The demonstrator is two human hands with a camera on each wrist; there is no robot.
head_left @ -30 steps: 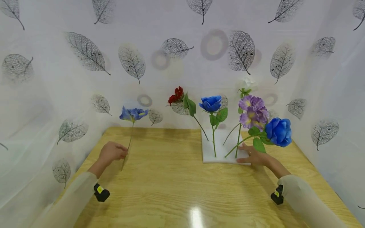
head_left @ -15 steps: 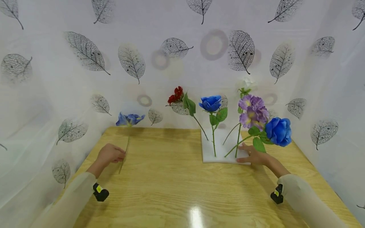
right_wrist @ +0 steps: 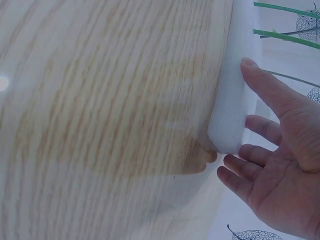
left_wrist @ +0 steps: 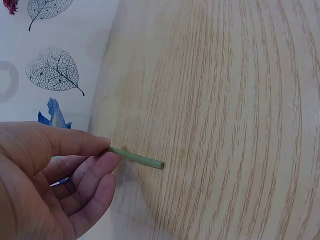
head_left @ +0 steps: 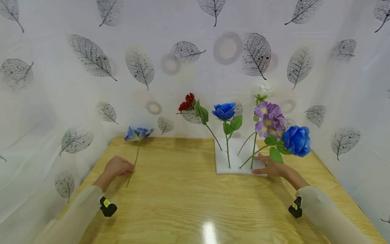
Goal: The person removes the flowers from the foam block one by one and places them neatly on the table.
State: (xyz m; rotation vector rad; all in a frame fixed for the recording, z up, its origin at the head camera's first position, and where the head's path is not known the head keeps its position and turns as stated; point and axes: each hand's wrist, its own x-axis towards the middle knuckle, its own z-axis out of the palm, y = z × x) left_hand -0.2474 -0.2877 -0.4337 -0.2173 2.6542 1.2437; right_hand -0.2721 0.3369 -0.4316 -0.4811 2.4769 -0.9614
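My left hand (head_left: 119, 166) pinches the thin green stem of a blue artificial iris (head_left: 138, 133) between thumb and fingertips. The bloom points up and away; in the left wrist view the stem's cut end (left_wrist: 161, 165) sticks out past the fingertips above the table. My right hand (head_left: 272, 166) rests at the right edge of a white foam block (head_left: 223, 166), its thumb (right_wrist: 250, 64) on the block and its other fingers spread loosely along the side. Upright in the foam stand a blue rose (head_left: 224, 111), a leaning blue rose (head_left: 297, 140) and a purple iris (head_left: 270, 120).
Also at the foam are a red flower (head_left: 187, 103) leaning left and a white flower (head_left: 262, 90) at the back. The wood-grain table (head_left: 176, 200) reaches back to a pale leaf-print curtain (head_left: 189, 78), which also hangs on both sides.
My left hand has come slightly down and toward me with the iris, whose bloom now sits lower. The right hand and the flowers in the foam stay as they were.
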